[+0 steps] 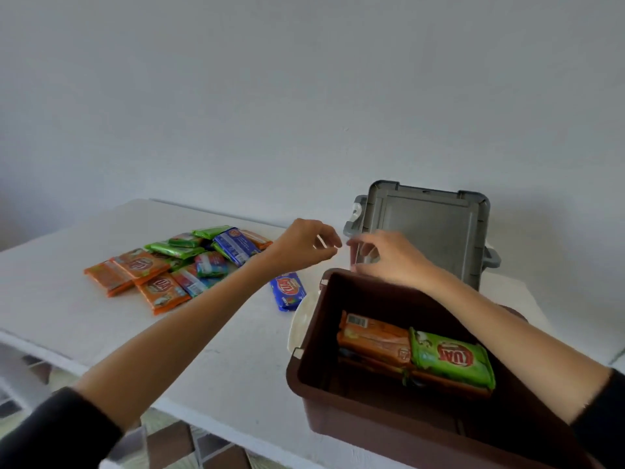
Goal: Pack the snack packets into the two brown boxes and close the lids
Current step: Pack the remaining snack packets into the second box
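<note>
fingers (324, 231) of left hand (304, 247) loosely curled, empty; right hand (389, 257) blurred beside grey lid (436, 231), grasp unclear.

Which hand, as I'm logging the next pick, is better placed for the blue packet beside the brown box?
Left, probably. The left hand hovers just beyond the blue packet, on that side of the brown box; the right hand is over the box's far rim by the grey lid.

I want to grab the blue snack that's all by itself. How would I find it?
Start at the white table and find the open brown box. Just left of it lies one blue packet. It sits alone, apart from the heaped pile further left.
</note>
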`<state>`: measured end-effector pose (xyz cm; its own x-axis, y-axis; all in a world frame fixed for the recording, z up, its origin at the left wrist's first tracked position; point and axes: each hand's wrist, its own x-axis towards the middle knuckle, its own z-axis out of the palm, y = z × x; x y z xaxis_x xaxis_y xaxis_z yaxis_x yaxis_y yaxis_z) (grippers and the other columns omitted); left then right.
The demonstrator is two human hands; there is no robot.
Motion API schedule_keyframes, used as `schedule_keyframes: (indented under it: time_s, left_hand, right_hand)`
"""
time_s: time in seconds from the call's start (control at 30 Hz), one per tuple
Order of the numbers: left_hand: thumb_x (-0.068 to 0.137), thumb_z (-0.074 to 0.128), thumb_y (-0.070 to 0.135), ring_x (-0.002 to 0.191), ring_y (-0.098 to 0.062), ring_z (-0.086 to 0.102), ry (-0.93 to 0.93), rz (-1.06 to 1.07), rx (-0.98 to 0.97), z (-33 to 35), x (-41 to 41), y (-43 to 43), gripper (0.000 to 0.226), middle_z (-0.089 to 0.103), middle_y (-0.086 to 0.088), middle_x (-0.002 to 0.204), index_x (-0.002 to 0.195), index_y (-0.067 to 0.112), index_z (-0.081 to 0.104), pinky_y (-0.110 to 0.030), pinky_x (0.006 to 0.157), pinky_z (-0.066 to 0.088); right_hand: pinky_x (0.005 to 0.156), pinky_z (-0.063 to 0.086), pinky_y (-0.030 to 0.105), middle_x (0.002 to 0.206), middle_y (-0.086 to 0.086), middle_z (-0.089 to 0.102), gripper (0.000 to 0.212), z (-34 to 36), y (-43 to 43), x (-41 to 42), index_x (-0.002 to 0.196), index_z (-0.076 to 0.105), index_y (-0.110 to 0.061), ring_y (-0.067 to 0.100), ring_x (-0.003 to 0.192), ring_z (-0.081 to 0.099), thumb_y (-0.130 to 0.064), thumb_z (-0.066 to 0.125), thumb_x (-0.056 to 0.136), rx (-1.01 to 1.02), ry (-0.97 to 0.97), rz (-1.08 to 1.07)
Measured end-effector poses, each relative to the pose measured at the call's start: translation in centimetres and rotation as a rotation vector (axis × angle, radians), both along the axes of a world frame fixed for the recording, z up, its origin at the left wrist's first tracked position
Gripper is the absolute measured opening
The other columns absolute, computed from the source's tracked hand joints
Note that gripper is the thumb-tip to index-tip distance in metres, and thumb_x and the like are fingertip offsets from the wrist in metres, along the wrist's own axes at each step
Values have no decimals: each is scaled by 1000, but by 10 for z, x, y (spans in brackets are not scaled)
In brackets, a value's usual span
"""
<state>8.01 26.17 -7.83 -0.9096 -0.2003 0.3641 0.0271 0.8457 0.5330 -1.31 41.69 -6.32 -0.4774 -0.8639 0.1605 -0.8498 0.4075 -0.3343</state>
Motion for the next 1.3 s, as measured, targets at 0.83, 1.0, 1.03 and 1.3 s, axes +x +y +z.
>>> schedule_keyframes:
  time_s: [0.83,1.0,1.03,1.3]
  left_hand:
    - [77,69,40,133,-18,33,-632,101,-673,-85,-24,-244,71,36,3,144,140,39,34,-45,112,20]
    - [76,58,63,125,-18,39,-576,183,-602,-91,-12,-241,81,37,0,140,144,34,26,-31,96,39]
    - [77,57,63,123,-18,41,-563,180,-616,-92,-12,-239,79,38,0,138,144,35,25,-29,92,41]
    - [72,60,65,105,-16,49,-446,275,-573,-76,-5,-224,76,50,1,118,138,38,36,-25,71,36]
  right_hand:
    - [93,43,38,140,22,37,82,-106,-199,3,145,20,-13,33,122,43,-33,66,81,745,138,222]
    - [97,39,37,142,24,29,84,-101,-200,2,149,13,-25,36,123,40,-30,65,83,723,120,235]
    - [97,38,37,141,23,32,83,-101,-200,1,148,16,-23,35,124,40,-30,66,82,715,107,230]
    - [95,41,38,133,18,36,76,-78,-195,-16,138,32,-28,36,118,42,-36,71,74,383,-110,39]
